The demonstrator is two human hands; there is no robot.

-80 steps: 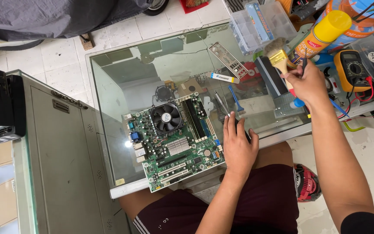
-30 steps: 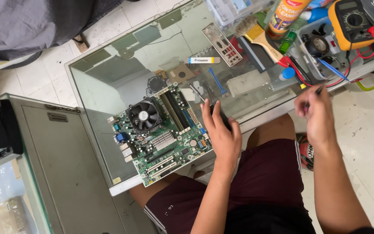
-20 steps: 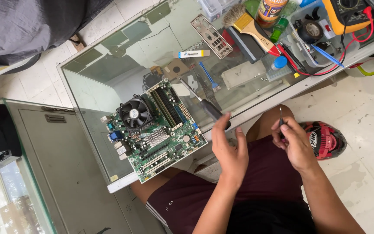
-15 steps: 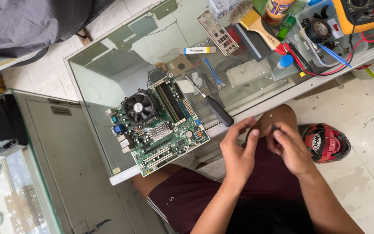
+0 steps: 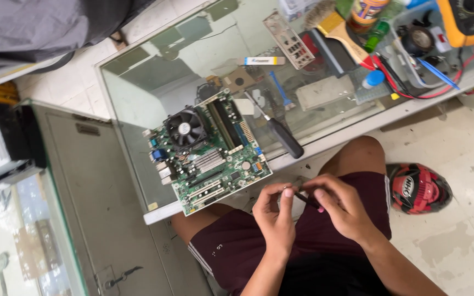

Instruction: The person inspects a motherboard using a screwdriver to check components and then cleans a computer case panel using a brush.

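Both hands met over the lap, left hand (image 5: pixel 276 216) and right hand (image 5: pixel 342 207) fingers clamped on a thin dark tool (image 5: pixel 306 200), near the motherboard (image 5: pixel 208 152).

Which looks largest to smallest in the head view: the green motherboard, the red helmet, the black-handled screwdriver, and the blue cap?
1. green motherboard
2. red helmet, though it lies lower on the floor, so farther away
3. black-handled screwdriver
4. blue cap

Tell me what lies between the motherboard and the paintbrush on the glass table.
In the head view, a black-handled screwdriver lies between the motherboard and the paintbrush, along with a blue pen and a grey flat slab on the glass table.
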